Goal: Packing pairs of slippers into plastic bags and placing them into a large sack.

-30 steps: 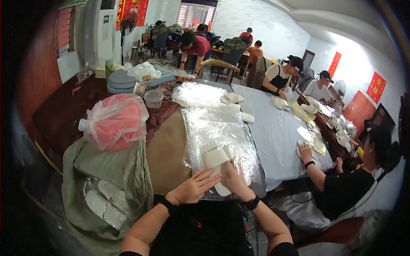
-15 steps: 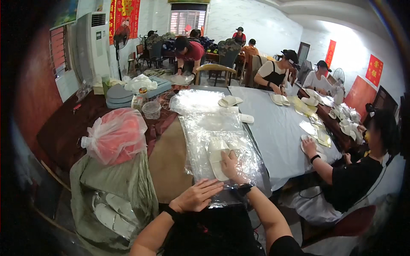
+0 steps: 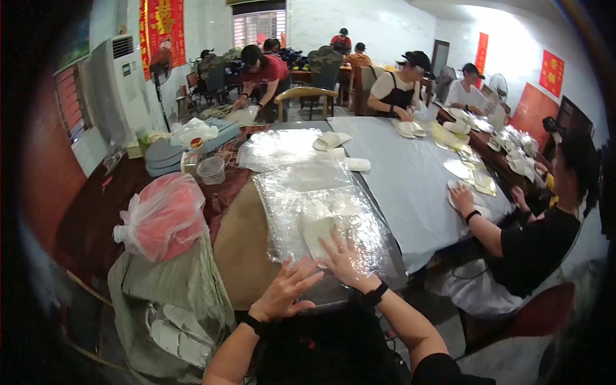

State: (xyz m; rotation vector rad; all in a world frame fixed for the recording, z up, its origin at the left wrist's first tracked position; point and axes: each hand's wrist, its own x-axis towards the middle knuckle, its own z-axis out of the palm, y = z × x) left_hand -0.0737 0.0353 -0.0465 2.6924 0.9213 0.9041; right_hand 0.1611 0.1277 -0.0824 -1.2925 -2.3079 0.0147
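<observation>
A cream slipper [image 3: 316,232] lies toe-away on the table in front of me, with a second pale shape blurred by glare beside it. A clear plastic bag [image 3: 282,208] spreads around them; whether the slipper is inside it I cannot tell. My right hand [image 3: 344,258] rests palm down at the slipper's near right side, fingers spread over it and the shiny plastic. To its left, at the near table edge, my left hand [image 3: 287,289] is open with fingers apart, holding nothing.
More clear bags [image 3: 273,149] and white slippers [image 3: 332,140] lie further back. A red bundle in a translucent bag [image 3: 163,218] sits on a green sack [image 3: 173,282] holding packed slippers [image 3: 179,335] at left. A co-worker [image 3: 539,224] handles slippers at right; others work behind.
My right hand has gone from curled fingers on the slipper to spread fingers. The left hand's fingers have also spread. The whole view has shifted slightly.
</observation>
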